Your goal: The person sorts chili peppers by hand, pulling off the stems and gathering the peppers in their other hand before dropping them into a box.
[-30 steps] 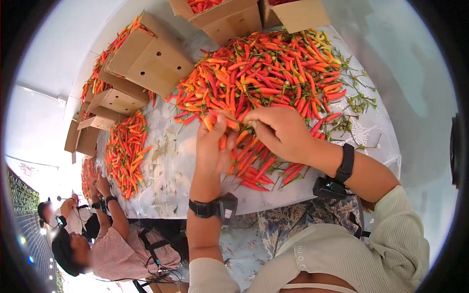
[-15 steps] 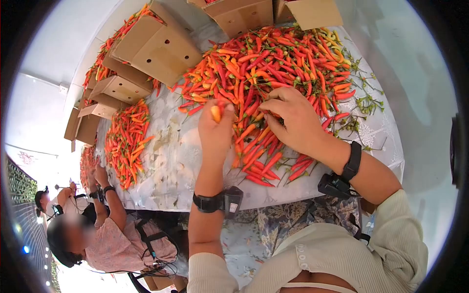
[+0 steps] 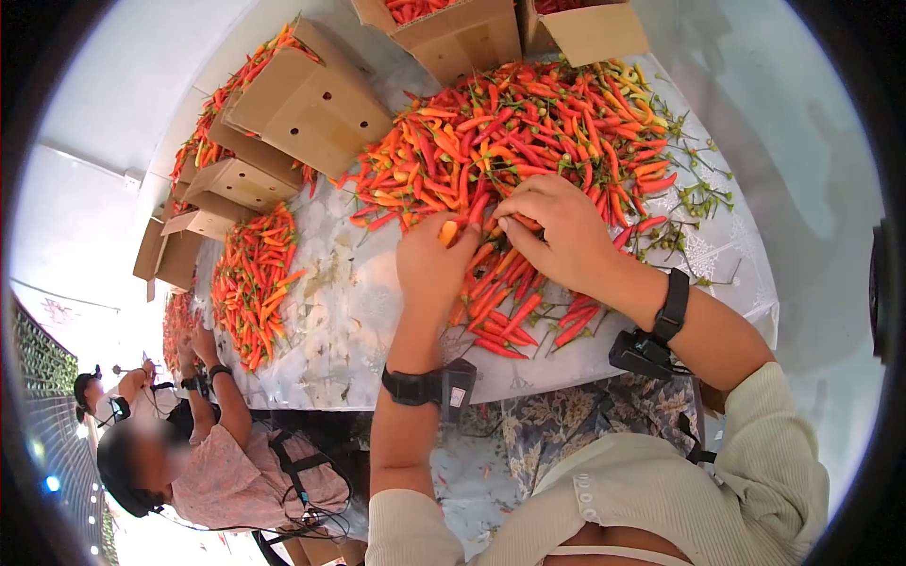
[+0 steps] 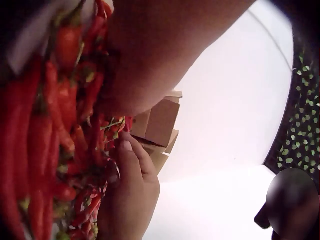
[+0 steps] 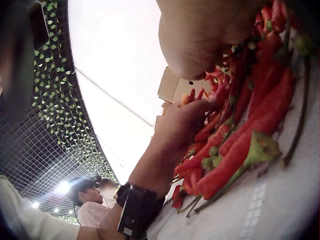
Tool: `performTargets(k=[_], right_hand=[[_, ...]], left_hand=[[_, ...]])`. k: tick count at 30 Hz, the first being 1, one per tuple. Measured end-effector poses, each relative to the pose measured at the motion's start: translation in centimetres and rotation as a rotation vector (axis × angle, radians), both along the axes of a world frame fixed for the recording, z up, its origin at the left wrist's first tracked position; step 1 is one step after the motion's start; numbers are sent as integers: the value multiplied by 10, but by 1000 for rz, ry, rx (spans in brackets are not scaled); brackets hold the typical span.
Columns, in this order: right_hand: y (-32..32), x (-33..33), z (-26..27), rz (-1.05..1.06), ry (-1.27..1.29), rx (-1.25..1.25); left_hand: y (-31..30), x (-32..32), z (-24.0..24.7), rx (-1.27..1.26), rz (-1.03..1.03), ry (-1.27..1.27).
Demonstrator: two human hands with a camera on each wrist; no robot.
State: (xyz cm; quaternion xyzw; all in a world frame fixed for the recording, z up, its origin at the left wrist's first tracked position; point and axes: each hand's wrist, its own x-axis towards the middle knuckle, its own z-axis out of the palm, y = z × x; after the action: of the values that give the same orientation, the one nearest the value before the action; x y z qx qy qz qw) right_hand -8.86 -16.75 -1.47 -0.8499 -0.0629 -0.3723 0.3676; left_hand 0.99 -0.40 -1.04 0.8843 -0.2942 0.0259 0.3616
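Fingers of the left hand pinch an orange chili. Right hand pinches red chilies, mid frame.

We find the head view looking steeply down over the near edge of the surface. Both wrist views sit low and very close against the chili pile. The left wrist view shows the right hand, the right wrist view the left hand. All three share the pile.

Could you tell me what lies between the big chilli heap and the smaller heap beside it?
Only bare, stained tablecloth, as the head view shows.
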Motion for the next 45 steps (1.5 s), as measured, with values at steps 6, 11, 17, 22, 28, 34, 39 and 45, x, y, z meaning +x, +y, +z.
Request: performTargets(k=[6,11,17,22,28,34,39,45], right_hand=[[4,-4,3,85,113,177],[3,-6,6,34,235,276],[9,-4,3,-108,59,314],[10,-11,11,-18,126,228],[8,-11,11,161,120,147],[10,-5,0,170,74,145],[14,-7,5,113,115,267],[12,-6,8,88,147,295]], left_hand=[[6,-5,14,-494,-195,612],[3,-8,16,-598,-324,810],[2,-13,28,-776,-279,954],[5,-7,23,-986,-319,1042],[0,-15,27,-1037,-354,1081],[-8,-28,23,-850,-356,917],[-7,-25,22,-785,-389,742],[-3,-14,17,-766,-281,693]])
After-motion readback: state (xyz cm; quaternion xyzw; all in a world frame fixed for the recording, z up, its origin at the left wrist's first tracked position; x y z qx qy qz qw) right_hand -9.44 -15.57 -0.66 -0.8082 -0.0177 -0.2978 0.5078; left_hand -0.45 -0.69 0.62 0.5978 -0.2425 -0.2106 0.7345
